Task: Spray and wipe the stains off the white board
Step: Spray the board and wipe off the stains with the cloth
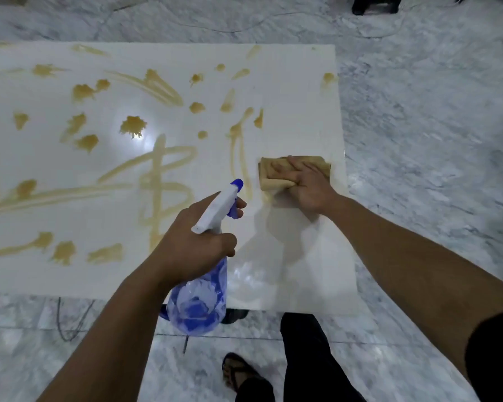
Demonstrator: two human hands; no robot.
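Two hands are at work over the board (296, 91), which lies flat on a marble floor (418, 140) with its long side running left to right in front of me. My right hand (310, 185) presses flat on a folded tan cloth (269, 177) near the board's right edge, fingers spread over it and the thumb tucked round its near fold. My left hand (192, 245) grips the neck of a blue spray bottle (199, 297), with a finger curled at the trigger and the nozzle (237, 184) pointing up and away from me, toward the middle of the board.

What matters next is direction. The right end of the board, around and below the cloth, looks clean and wet. Every brown stain (132, 126) lies to the left of the cloth. The nearest is a pair of long streaks (238, 158) just beside the cloth's left edge, running away from me. I judge the wiping must travel leftward, across those streaks. The cloth hand is nearer to them than the bottle hand. The wide field of blotches and swirls beyond lies in front of the nozzle.
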